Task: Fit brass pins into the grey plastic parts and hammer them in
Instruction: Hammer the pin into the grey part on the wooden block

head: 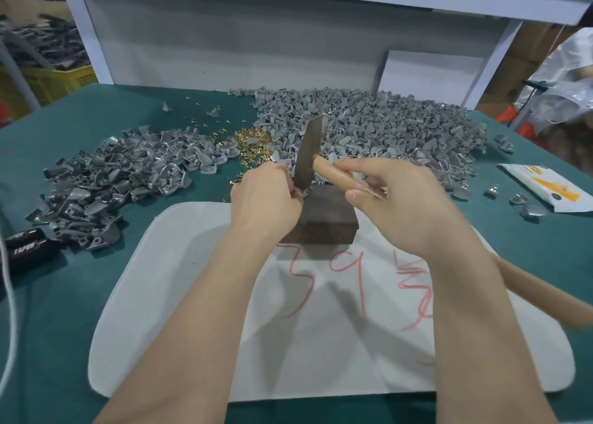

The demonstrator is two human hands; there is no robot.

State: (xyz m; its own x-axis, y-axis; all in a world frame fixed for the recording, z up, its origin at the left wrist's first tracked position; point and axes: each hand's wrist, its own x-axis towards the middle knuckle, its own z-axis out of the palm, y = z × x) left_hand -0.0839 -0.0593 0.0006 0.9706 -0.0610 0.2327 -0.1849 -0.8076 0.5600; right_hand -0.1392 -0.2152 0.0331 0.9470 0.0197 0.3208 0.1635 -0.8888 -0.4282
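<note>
Left hand [266, 199] sits at centre frame, fingers curled down onto the far-left corner of the dark block [324, 221]. It seems to pinch one grey part [304, 194] there. The part is mostly hidden by the fingers, and we cannot see a pin in it.

Right hand [401, 205] grips the hammer [309, 154] by the wooden handle, close up under the head, with the thumb on the near side. The rest of the handle runs under the wrist and out to the lower right of the frame.

The key relation is that the hammer head stands almost upright, its top tipped a little to the right. Its lower face is just beside the left fingertips and right over the part. We judge it as touching or nearly so, but cannot tell which. The strike line therefore goes straight down onto the block corner, and the fingers are very close to it, so there is a pinch risk.

The handle's long axis runs from centre to lower right. The right hand does the striking, while the left is nearer the part and only steadies it.

For supply, the brass pins [250, 144] lie just above the left hand. A big pile of grey parts [369, 128] is at upper centre-right and a second pile [112, 183] at the left. The block rests on the white mat [192, 327] on the green bench [64, 295].
</note>
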